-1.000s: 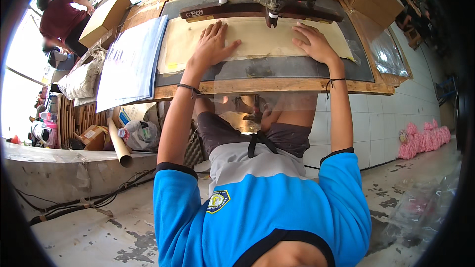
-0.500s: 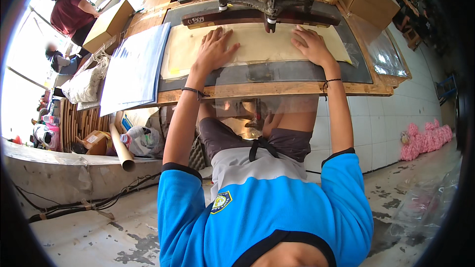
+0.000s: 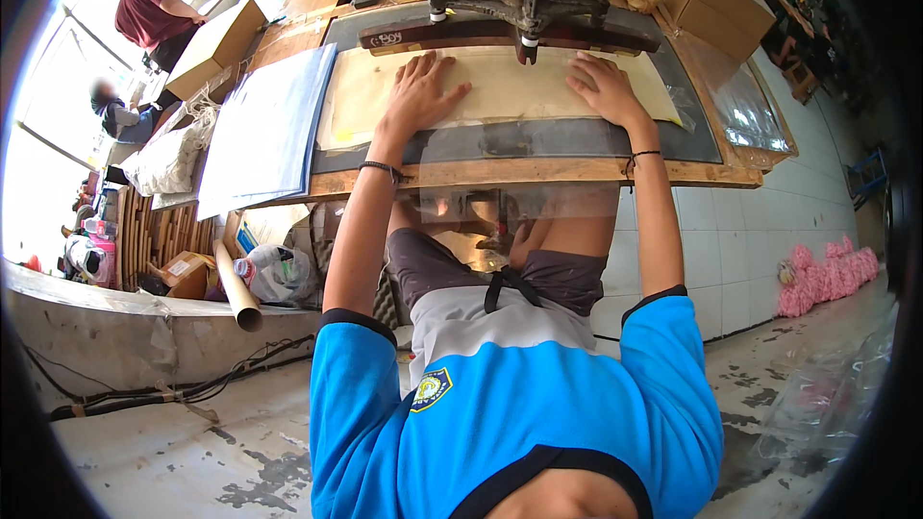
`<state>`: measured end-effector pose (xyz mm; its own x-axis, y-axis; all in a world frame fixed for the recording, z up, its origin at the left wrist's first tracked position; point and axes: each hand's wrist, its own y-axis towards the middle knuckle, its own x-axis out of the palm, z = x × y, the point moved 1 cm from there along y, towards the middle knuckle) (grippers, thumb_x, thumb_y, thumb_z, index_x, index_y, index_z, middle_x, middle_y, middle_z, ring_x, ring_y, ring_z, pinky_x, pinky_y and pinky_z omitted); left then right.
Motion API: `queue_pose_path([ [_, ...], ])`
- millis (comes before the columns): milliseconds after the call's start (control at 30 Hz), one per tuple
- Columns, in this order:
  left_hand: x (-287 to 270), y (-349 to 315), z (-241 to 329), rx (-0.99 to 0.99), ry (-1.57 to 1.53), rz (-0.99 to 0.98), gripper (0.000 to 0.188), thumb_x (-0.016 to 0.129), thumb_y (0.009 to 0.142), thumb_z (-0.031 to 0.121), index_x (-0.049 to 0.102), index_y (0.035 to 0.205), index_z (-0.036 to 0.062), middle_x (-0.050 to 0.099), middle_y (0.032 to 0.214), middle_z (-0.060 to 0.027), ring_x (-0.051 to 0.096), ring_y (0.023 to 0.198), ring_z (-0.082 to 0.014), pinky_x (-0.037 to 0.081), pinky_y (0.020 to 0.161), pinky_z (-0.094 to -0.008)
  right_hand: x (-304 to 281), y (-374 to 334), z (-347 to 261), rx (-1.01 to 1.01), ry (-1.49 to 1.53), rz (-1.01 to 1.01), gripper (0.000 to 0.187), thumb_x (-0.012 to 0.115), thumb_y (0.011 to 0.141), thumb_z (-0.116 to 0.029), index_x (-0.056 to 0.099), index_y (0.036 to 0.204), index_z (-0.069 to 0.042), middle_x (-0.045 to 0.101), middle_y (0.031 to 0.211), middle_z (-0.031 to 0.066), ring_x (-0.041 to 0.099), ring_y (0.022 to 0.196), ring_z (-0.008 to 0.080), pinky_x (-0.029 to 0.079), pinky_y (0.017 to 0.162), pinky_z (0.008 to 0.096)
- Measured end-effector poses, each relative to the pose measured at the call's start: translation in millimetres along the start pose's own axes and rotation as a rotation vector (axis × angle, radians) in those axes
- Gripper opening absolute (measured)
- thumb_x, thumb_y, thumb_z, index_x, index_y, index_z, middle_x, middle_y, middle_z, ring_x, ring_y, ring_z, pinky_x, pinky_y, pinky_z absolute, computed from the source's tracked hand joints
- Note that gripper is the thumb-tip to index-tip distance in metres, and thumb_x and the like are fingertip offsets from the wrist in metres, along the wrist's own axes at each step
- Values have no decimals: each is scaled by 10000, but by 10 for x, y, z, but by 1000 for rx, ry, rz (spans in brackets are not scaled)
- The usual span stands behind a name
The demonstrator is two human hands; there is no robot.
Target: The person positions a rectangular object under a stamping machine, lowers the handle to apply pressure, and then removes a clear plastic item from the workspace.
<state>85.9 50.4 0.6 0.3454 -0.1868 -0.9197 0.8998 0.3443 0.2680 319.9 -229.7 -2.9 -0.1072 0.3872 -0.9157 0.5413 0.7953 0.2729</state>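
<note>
My left hand point(image 3: 418, 96) lies flat with fingers spread on the left part of a long cream-coloured sheet point(image 3: 519, 96). On its right part rests my right hand point(image 3: 604, 88), also flat, fingers apart. Both sets of fingertips point at the dark bar point(image 3: 510, 34) of a metal press point(image 3: 524, 0), just beyond the sheet's far edge. A clear plastic sheet point(image 3: 519, 173) extends from under the cream sheet over the table's front edge and hangs above my lap. Left of my left hand is a stack of clear plastic sheets point(image 3: 264, 125).
Cardboard boxes stand at the far left point(image 3: 213, 48) and far right point(image 3: 716, 0). A clear plastic packet point(image 3: 750, 115) lies on the right table edge. Two people are at the far left, one in a maroon shirt point(image 3: 149, 12). A pink bundle point(image 3: 827, 277) sits on the floor at right.
Both hands keep nearly the same places on the cream sheet. The view has shifted slightly, and the person in maroon at the far left has moved a little.
</note>
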Motion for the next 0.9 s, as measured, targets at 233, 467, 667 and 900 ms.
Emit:
queue_pose_path([
  [233, 18, 59, -28, 12, -15, 18, 733, 520, 1015, 632, 512, 1551, 131, 399, 1656, -209, 324, 1565, -356, 206, 1299, -494, 16, 64, 95, 11, 10, 21, 609, 563, 1024, -570, 623, 1458, -147, 528, 1590, 92, 461, 1467, 331, 350, 1211, 477],
  [467, 6, 95, -53, 18, -17, 5, 696, 539, 1028, 574, 521, 1547, 112, 433, 1636, -205, 335, 1560, -349, 237, 1290, -475, 70, 113, 76, 25, -100, 10, 603, 555, 1030, -564, 607, 1477, -164, 525, 1593, 86, 466, 1464, 329, 369, 1201, 474],
  [667, 0, -58, -139, -40, -147, 12, 717, 568, 1023, 539, 469, 1579, 98, 352, 1641, -323, 273, 1575, -421, 218, 1296, -481, 57, -80, 155, -44, 248, 112, 536, 576, 1065, -431, 635, 1403, -19, 560, 1535, 199, 531, 1408, 389, 416, 1178, 417],
  [900, -84, -480, -112, -71, -110, 86, 652, 562, 1048, 464, 473, 1568, 82, 381, 1630, -306, 327, 1539, -453, 257, 1280, -487, -112, -457, -85, -41, 208, 165, 494, 586, 1073, -391, 651, 1357, 8, 640, 1413, 226, 590, 1318, 392, 458, 1135, 438],
])
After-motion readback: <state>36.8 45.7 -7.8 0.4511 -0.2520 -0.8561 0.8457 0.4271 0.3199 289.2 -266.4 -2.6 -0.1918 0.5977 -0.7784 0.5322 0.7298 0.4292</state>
